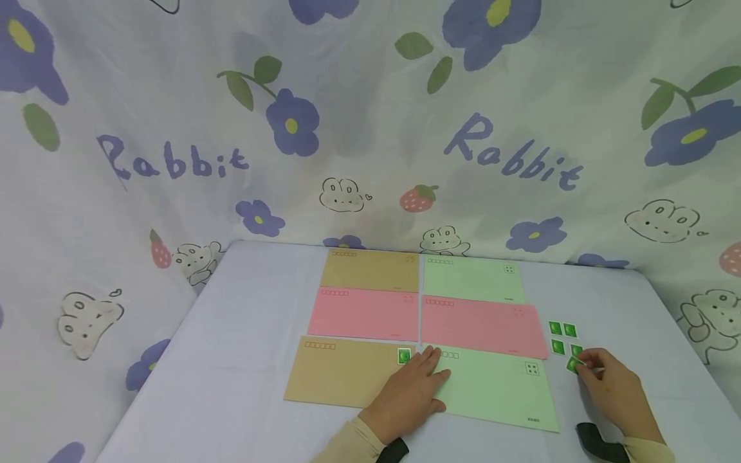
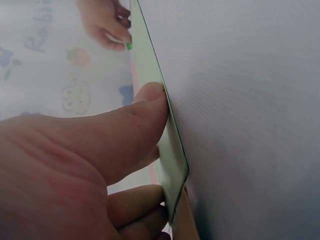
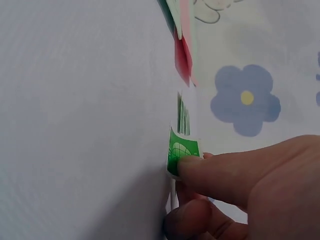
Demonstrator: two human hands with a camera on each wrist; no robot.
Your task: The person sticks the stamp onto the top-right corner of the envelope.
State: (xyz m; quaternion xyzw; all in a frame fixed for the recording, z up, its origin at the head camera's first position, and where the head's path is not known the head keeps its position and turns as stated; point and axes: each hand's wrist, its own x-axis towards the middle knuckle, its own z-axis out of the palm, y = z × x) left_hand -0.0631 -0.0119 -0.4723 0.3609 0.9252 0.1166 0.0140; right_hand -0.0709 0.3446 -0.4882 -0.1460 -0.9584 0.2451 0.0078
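My left hand [image 1: 405, 393] rests with spread fingers on the left end of the front green envelope [image 1: 492, 392]. In the left wrist view, the thumb [image 2: 147, 100] lies along that envelope's near edge. A front brown envelope [image 1: 341, 373] sits just left of it, carrying a green stamp [image 1: 404, 355] at its top right corner. My right hand [image 1: 615, 384] pinches another green stamp [image 3: 184, 144] between thumb and finger, low over the table. Several loose green stamps [image 1: 556, 328] lie right beside and beyond those fingertips.
Behind the front pair lie two pink envelopes [image 1: 365, 314], then a brown envelope [image 1: 370, 270] and a green envelope [image 1: 471, 280] at the back. A white cloth covers the table [image 1: 231, 360]. A patterned curtain [image 1: 359, 128] hangs along the back and sides.
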